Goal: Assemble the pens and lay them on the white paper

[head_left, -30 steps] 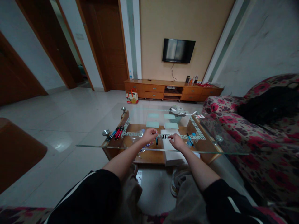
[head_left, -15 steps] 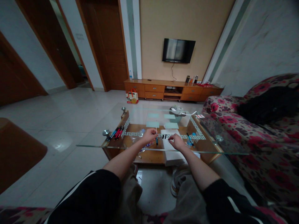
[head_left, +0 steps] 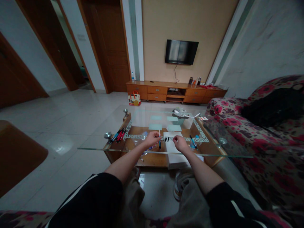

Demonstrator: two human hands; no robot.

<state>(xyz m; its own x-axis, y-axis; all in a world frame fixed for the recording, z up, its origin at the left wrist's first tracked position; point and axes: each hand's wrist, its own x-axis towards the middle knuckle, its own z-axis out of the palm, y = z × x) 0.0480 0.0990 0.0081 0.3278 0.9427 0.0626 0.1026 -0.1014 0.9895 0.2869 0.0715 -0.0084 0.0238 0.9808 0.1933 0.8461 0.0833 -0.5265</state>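
Note:
Over the near part of the glass table point(head_left: 95, 148), my left hand point(head_left: 152, 138) is closed, its fingertips pinching a thin white stick point(head_left: 159, 132), perhaps a pen refill. Just below those fingertips is a dark pen part with a blue section point(head_left: 160, 144). Several short black pieces point(head_left: 167, 139) lie between my two hands. To their right, my right hand point(head_left: 180, 144) has thumb and fingers brought together; whatever is in them is too small to make out.
Blue, black and red pens point(head_left: 118, 135) lie in a group at the table's left. A blue container with a dark pen point(head_left: 193, 144) is at the right. A white box point(head_left: 174, 155) shows under the glass. At the far side stands a basket point(head_left: 179, 120).
My right hand has shifted slightly up and its fingers have drawn together into a pinch. The left hand stays almost where it was, with the white stick.

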